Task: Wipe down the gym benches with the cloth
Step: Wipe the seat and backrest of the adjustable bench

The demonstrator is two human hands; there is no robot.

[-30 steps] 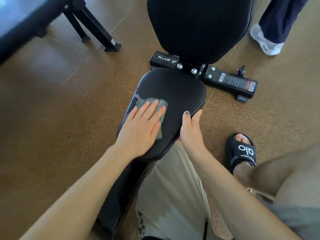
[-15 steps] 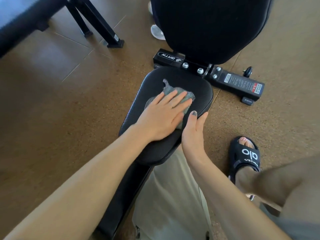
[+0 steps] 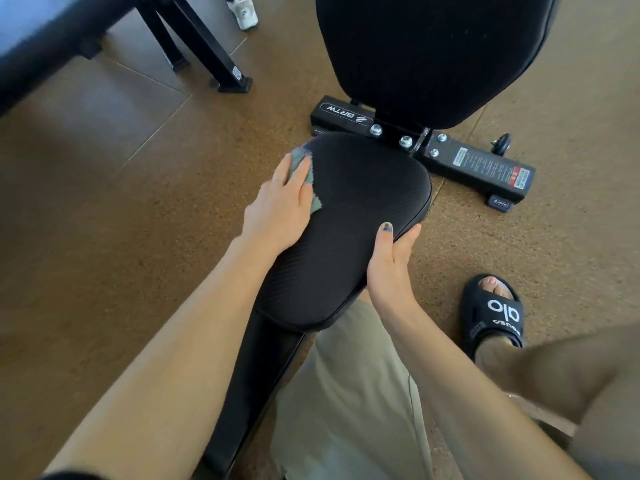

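The left hand (image 3: 282,206) presses the grey-green cloth (image 3: 309,178) with flat, straight fingers onto the left edge of the black seat pad (image 3: 356,209). The cloth lies under the palm, and only its far and inner edges show. The right hand (image 3: 391,265) grips the right edge of the same seat pad, thumb on top and fingers curled under it. Beyond the seat pad stands the raised backrest (image 3: 433,53). To the right of the seat pad, a black sandal (image 3: 491,313) stands on the floor.
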